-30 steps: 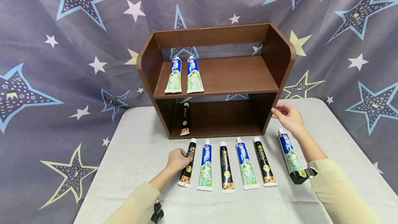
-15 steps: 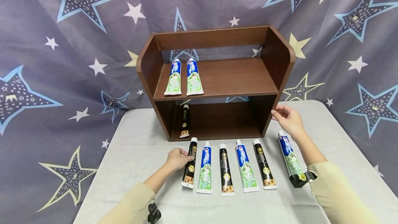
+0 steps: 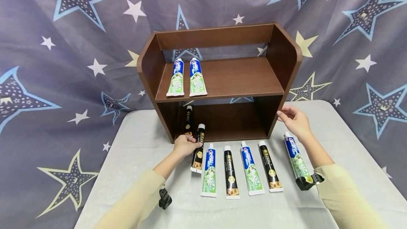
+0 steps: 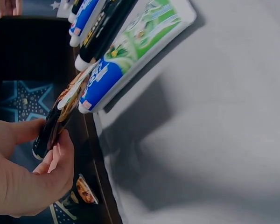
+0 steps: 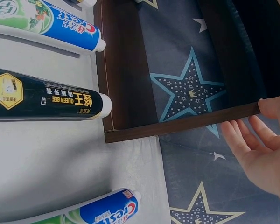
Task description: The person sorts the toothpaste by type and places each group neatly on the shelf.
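Note:
My left hand [image 3: 185, 146] pinches a black toothpaste tube [image 3: 199, 151] between thumb and fingers, just in front of the lower shelf. The tube is tilted, its white cap toward the shelf opening; in the left wrist view, the held tube [image 4: 51, 126] hangs near the shelf's front edge. Another black toothpaste tube [image 3: 188, 121] lies inside the lower level at the left, partly hidden by the hand. My right hand [image 3: 295, 121] grips the right side panel of the brown two-level shelf [image 3: 241, 77]; in the right wrist view, thumb and fingers straddle the panel's edge [image 5: 191, 123].
Two green-and-blue toothpaste tubes [image 3: 198, 77] lie on the upper level at the left. In front of the shelf, several green-and-blue and black tubes [image 3: 231, 172] lie in a row. A further green-and-blue tube [image 3: 297, 156] lies below the right forearm. A star-patterned curtain [image 3: 79, 63] hangs behind.
My left hand has lifted the black toothpaste tube from the row's left end and carried it forward, slightly right, toward the lower shelf. The right hand stays at the side panel.

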`<control>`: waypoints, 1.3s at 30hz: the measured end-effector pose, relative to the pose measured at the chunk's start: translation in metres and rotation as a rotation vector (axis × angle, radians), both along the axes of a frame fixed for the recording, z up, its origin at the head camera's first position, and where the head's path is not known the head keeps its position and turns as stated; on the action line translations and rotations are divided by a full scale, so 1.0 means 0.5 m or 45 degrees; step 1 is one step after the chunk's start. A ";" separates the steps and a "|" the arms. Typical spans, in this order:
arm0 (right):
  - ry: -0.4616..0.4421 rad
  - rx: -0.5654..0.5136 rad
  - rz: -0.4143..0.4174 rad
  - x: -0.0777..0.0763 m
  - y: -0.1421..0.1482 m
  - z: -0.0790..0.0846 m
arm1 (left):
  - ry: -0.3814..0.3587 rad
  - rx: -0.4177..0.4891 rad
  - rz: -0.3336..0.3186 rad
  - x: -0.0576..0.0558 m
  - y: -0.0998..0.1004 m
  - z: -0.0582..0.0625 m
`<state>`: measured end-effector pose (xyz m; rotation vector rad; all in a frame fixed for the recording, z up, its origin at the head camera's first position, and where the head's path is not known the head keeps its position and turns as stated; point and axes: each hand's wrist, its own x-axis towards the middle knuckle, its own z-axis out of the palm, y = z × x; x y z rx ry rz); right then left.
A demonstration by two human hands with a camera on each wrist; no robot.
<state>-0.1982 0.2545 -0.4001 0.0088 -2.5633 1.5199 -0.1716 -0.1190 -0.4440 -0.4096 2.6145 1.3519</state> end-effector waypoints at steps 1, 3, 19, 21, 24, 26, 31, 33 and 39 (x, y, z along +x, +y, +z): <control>0.005 -0.017 0.003 -0.002 0.001 -0.001 | -0.009 -0.008 0.008 -0.009 0.002 0.003; 0.022 -0.050 0.010 -0.005 0.004 -0.005 | -0.022 -0.023 0.012 -0.025 0.005 0.007; -0.036 -0.001 -0.005 -0.004 0.003 -0.008 | -0.109 0.183 0.068 -0.160 0.043 -0.015; -0.026 0.000 -0.009 -0.006 0.003 -0.008 | -0.104 0.109 0.073 -0.180 0.046 -0.021; -0.006 0.007 -0.016 -0.007 0.002 -0.006 | -0.019 0.009 0.058 -0.240 0.040 -0.073; -0.003 0.011 -0.021 -0.004 0.001 -0.005 | 0.061 -0.119 0.021 -0.288 0.029 -0.128; -0.005 -0.001 -0.021 -0.003 0.001 -0.005 | 0.094 -0.417 -0.006 -0.338 0.028 -0.164; -0.006 0.002 -0.020 -0.005 0.002 -0.006 | 0.032 -0.420 0.040 -0.301 0.044 -0.113; -0.005 0.025 -0.031 -0.005 0.003 -0.003 | 0.055 -0.411 0.131 -0.245 0.072 -0.057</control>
